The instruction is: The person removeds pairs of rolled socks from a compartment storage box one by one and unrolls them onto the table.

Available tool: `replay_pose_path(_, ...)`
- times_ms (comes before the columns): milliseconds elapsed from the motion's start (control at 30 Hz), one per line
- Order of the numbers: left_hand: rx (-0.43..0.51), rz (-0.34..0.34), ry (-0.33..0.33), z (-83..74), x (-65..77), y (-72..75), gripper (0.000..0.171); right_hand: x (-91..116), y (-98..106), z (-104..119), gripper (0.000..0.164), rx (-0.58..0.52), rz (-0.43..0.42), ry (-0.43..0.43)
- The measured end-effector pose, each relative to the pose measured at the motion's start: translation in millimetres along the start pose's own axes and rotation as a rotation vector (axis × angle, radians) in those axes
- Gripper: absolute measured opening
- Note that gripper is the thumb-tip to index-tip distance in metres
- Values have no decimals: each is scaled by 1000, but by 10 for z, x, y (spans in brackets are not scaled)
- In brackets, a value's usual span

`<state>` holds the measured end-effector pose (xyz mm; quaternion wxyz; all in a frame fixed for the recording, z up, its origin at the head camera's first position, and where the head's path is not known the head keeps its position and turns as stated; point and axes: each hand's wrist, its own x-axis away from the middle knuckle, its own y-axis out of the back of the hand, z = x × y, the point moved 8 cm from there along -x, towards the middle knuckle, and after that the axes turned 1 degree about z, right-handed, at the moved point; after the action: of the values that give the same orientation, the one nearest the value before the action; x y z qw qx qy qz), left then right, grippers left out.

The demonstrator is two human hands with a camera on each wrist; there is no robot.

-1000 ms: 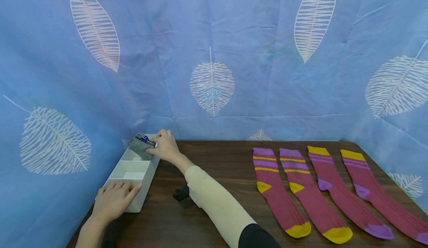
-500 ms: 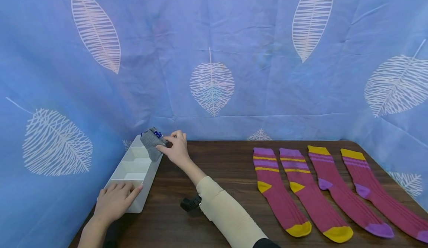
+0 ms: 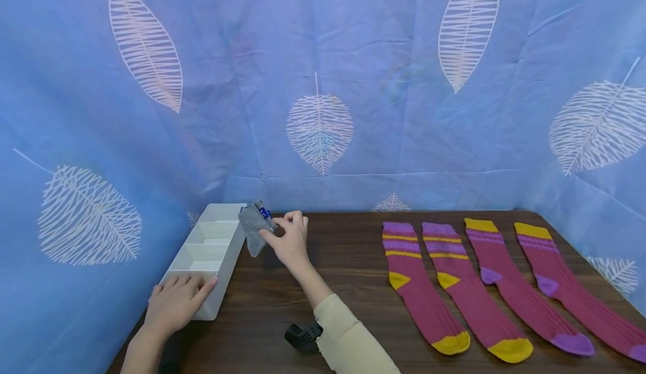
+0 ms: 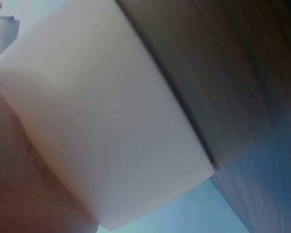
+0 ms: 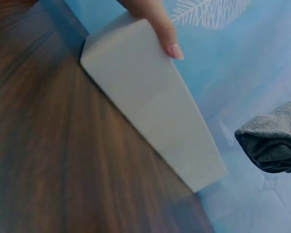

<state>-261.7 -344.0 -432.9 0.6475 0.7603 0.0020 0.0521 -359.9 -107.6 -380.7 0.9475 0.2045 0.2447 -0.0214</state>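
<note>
A folded grey sock (image 3: 254,231) with a blue mark near its top hangs beside the far right side of a long white divided box (image 3: 229,270). My right hand (image 3: 290,242) pinches the sock at its right edge between thumb and fingers, above the table. In the right wrist view, the folded layers of the grey sock (image 5: 271,138) show at the right edge. My left hand (image 3: 174,304) rests over the near end of the box, its thumb lying on the right rim. The left wrist view shows the white box wall (image 4: 111,116) close up, with the palm against it.
Two magenta socks with yellow toes (image 3: 429,306) and two with purple toes (image 3: 530,306) lie flat on the right of the dark wooden table (image 3: 343,278). A blue leaf-print curtain (image 3: 242,82) stands behind. A black wrist device (image 3: 303,335) sits under the right forearm.
My right hand has lifted the grey sock out of the box's far part and carried it to the right, past the rim. The left hand stays on the box.
</note>
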Motion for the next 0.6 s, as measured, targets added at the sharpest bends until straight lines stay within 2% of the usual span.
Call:
replay_pose_path(267, 3, -2, -12, -36, -9, -27, 77, 241, 270, -210, 42, 23, -34, -108)
replay_pose_path(600, -1, -19, -19, -36, 25, 31, 76, 411, 458, -517, 44, 22, -46, -229)
